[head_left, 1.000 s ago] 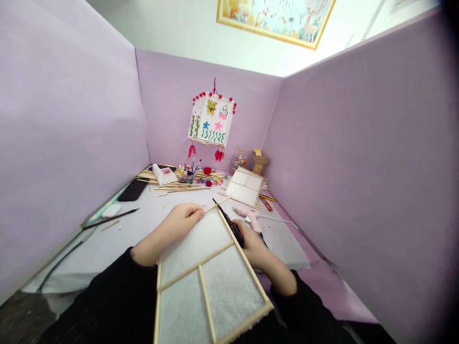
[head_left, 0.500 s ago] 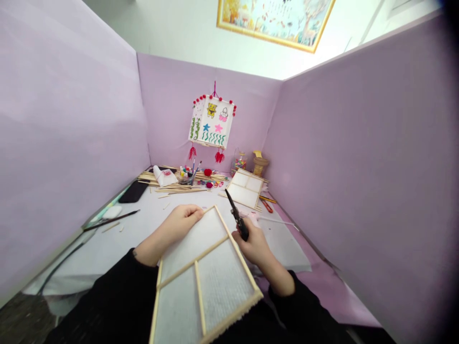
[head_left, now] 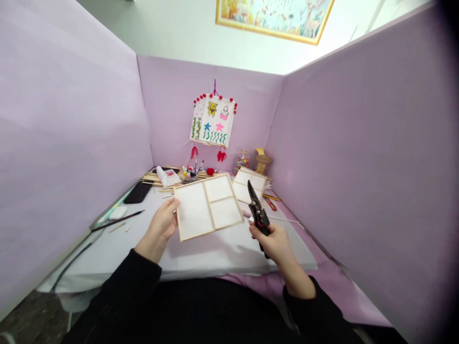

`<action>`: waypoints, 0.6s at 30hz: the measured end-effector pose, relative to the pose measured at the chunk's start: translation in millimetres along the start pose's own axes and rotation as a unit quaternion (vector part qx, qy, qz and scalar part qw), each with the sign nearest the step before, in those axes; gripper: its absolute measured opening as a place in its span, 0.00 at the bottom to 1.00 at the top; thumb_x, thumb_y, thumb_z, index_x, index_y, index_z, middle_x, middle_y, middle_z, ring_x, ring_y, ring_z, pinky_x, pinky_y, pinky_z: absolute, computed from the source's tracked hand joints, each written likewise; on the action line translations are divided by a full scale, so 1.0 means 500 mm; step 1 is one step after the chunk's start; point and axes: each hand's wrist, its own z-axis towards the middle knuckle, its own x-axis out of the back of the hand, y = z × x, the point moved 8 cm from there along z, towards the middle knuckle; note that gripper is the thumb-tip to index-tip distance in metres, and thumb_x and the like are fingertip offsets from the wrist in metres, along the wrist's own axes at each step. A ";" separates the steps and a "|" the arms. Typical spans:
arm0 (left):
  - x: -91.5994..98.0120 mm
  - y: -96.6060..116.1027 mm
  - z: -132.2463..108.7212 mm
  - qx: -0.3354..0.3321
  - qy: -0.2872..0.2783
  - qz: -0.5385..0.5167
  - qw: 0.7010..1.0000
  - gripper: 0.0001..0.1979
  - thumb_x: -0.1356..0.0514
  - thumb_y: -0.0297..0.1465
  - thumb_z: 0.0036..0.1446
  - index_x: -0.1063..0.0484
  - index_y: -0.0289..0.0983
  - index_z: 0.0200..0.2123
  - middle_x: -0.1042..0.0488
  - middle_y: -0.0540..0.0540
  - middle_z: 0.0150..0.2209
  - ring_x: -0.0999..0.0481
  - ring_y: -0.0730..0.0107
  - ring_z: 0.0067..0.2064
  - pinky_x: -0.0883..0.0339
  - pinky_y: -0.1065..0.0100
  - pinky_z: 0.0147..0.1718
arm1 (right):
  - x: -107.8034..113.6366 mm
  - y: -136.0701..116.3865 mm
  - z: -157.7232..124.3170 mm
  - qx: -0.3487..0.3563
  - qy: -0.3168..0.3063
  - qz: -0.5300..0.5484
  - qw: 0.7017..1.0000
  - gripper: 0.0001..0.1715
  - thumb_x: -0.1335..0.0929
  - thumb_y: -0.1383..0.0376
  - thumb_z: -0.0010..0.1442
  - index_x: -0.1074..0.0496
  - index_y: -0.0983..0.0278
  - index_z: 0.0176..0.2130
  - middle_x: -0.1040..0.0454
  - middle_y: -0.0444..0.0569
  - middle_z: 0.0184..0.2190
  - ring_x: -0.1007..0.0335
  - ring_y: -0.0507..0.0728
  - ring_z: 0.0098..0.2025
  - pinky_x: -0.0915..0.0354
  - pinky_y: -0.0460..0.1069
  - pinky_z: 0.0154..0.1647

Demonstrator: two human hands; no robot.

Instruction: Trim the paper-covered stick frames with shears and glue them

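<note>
left hand (head_left: 162,225) pinches near-left edge of paper-covered stick frame (head_left: 208,206), lifted above the white table sheet (head_left: 222,251) | frame: pale paper, three panes, long axis left-right, face tilted toward the viewer | right hand (head_left: 273,241) wrapped around black cutters (head_left: 257,212), blades pointing far-left, just right of frame

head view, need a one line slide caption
Left hand lifts a paper-covered stick frame; right hand grips black cutters.

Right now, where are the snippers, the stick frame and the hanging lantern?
snippers (head_left: 257,210), head view, on the black blades.
stick frame (head_left: 207,205), head view, on its paper middle.
hanging lantern (head_left: 213,120), head view, on its painted front.
</note>
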 end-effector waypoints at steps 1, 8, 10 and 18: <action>0.012 -0.018 -0.001 0.018 0.018 -0.026 0.999 0.03 0.44 0.23 0.58 0.30 0.35 0.35 0.25 0.50 0.30 0.26 0.74 0.28 0.30 0.72 0.29 | 0.001 0.013 0.000 -0.026 -0.003 0.007 1.000 0.31 0.30 0.42 0.50 0.24 0.68 0.29 0.30 0.51 0.22 0.33 0.62 0.26 0.41 0.48 0.26; 0.033 -0.135 -0.065 0.165 0.089 -0.082 0.979 0.08 0.48 0.20 0.63 0.34 0.36 0.34 0.27 0.50 0.27 0.25 0.75 0.27 0.27 0.71 0.31 | -0.014 0.045 0.001 -0.059 -0.020 0.104 0.993 0.29 0.25 0.46 0.45 0.22 0.69 0.33 0.27 0.53 0.31 0.29 0.66 0.35 0.33 0.50 0.34; 0.027 -0.136 -0.086 0.187 0.081 -0.091 0.975 0.07 0.49 0.21 0.64 0.34 0.36 0.35 0.27 0.49 0.29 0.24 0.75 0.30 0.27 0.71 0.35 | -0.015 0.038 0.004 -0.042 -0.020 0.151 0.987 0.28 0.23 0.46 0.46 0.24 0.68 0.31 0.26 0.55 0.35 0.29 0.68 0.39 0.32 0.53 0.40; -0.054 -0.150 -0.254 0.246 -0.246 0.074 0.935 0.28 0.35 0.39 0.54 0.35 0.42 0.57 0.45 0.35 0.68 0.35 0.47 0.62 0.31 0.53 0.50 | -0.054 -0.007 -0.032 -0.065 -0.088 0.329 0.938 0.34 0.18 0.44 0.43 0.25 0.66 0.34 0.29 0.60 0.47 0.33 0.72 0.50 0.39 0.62 0.56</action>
